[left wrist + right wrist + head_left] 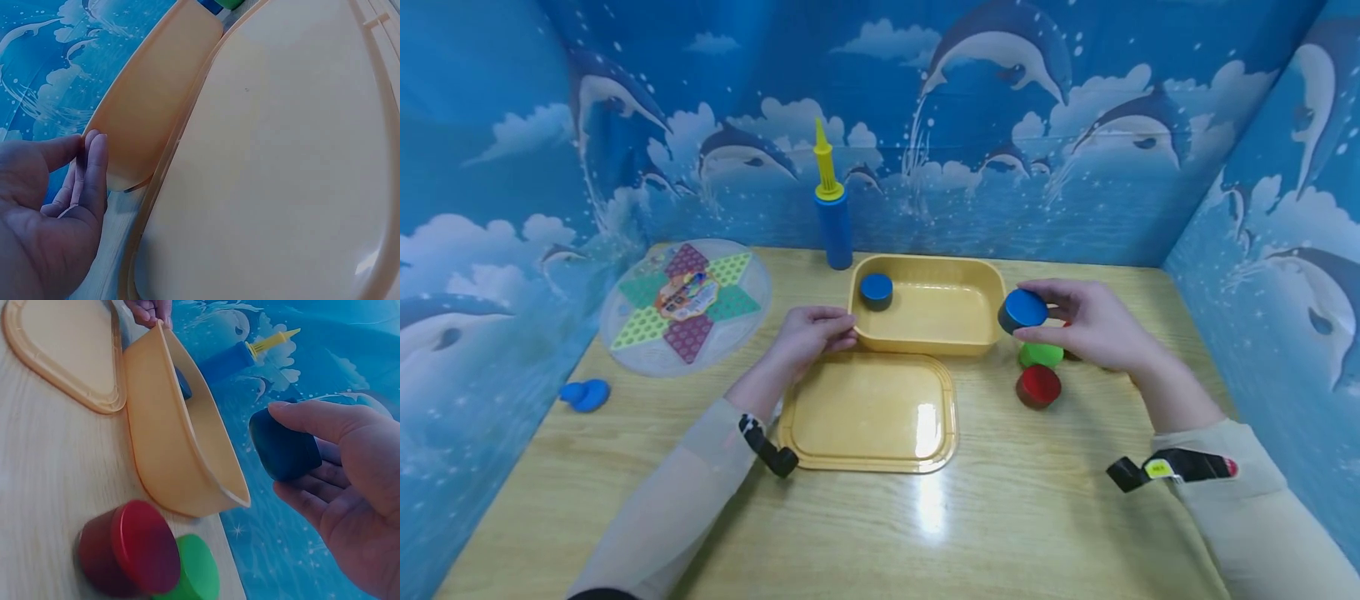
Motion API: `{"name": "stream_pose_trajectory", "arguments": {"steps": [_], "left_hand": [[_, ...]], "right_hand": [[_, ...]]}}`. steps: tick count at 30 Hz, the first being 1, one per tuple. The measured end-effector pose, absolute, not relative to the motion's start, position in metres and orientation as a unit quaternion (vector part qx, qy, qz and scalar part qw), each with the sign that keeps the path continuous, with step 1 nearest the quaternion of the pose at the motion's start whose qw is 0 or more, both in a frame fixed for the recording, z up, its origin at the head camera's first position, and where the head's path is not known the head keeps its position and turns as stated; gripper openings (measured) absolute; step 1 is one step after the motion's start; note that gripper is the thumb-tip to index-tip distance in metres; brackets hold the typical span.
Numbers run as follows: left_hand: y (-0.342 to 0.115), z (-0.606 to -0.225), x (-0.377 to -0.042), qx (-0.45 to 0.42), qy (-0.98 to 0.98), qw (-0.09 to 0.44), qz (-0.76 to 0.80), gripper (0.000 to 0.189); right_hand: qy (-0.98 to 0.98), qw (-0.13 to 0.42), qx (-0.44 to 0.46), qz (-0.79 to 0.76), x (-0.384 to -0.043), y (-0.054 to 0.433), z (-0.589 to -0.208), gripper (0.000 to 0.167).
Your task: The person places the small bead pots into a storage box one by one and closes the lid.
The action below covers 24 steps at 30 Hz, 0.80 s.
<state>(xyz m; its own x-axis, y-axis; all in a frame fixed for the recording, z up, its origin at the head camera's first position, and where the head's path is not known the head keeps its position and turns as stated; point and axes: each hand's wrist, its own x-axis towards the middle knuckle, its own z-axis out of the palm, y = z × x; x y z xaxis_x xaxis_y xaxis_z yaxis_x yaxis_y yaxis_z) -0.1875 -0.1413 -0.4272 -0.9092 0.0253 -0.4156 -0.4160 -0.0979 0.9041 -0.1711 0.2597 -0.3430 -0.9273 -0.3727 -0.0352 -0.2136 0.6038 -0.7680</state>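
Note:
My right hand [1090,325] grips a small blue round tub [1024,310] by its sides, just off the right end of a yellow plastic box [925,343]. In the right wrist view the same blue tub [284,447] sits between thumb and fingers, raised above the table. My left hand [808,337] pinches the box's rim at its front left corner, as the left wrist view also shows. Inside the box, at the left end, stands another blue tub [876,292]. Below the right hand are a red tub [1039,387] and a green tub [1041,355]; something red behind them is mostly hidden.
The yellow lid [868,412] lies flat in front of the box. A blue and yellow hand pump [833,217] stands upright behind it. To the left are a round star-patterned game board [685,307] and a small blue knobbed piece [585,395]. Dolphin-print cloth [880,83] surrounds the table.

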Motion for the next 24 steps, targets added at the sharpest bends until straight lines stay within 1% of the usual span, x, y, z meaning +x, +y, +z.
{"name": "stream_pose_trajectory", "arguments": {"steps": [13, 24], "left_hand": [[-0.142, -0.43, -0.19, -0.152, 0.649, 0.152, 0.73, 0.03], [-0.142, -0.429, -0.19, -0.159, 0.651, 0.152, 0.726, 0.029]], "right_hand": [[0.865, 0.106, -0.205, -0.446, -0.206, 0.225, -0.354, 0.068], [0.869, 0.108, -0.237, -0.421, -0.241, 0.197, -0.368, 0.068]]}}
